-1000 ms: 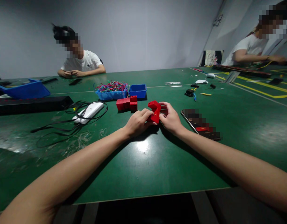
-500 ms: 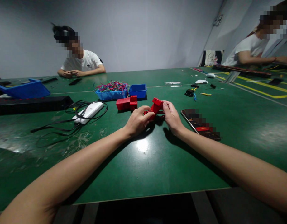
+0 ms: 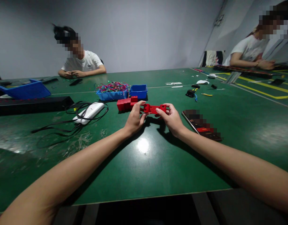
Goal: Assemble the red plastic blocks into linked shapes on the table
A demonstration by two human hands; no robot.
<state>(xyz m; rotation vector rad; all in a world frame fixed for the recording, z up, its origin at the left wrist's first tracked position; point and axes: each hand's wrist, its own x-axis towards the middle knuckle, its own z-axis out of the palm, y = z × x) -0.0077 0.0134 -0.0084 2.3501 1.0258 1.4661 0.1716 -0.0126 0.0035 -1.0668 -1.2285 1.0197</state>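
Observation:
Between my two hands, just above the green table [image 3: 125,175], is a red bracket-like part [image 3: 154,109] with raised ends, lying roughly level. The thumb and fingers of my right hand [image 3: 173,120] grip its right end and middle. My left hand [image 3: 134,118] has thumb and forefinger spread around its left end; whether they touch it is hard to tell. Behind my left hand stands a group of red blocks [image 3: 125,104]. Further back are a blue bin of coloured wires [image 3: 113,95] and a smaller blue bin [image 3: 138,91].
A phone [image 3: 201,126] lies right of my right hand. To the left are a white power bank [image 3: 89,113] with black cables, a long black bar [image 3: 33,105] and a blue tray [image 3: 28,90]. Connectors [image 3: 192,93] lie behind. Two people sit across the table.
The red part has turned from a slanted position to level. My left hand's fingers have opened and shifted to its left end, and my right thumb has moved onto its front.

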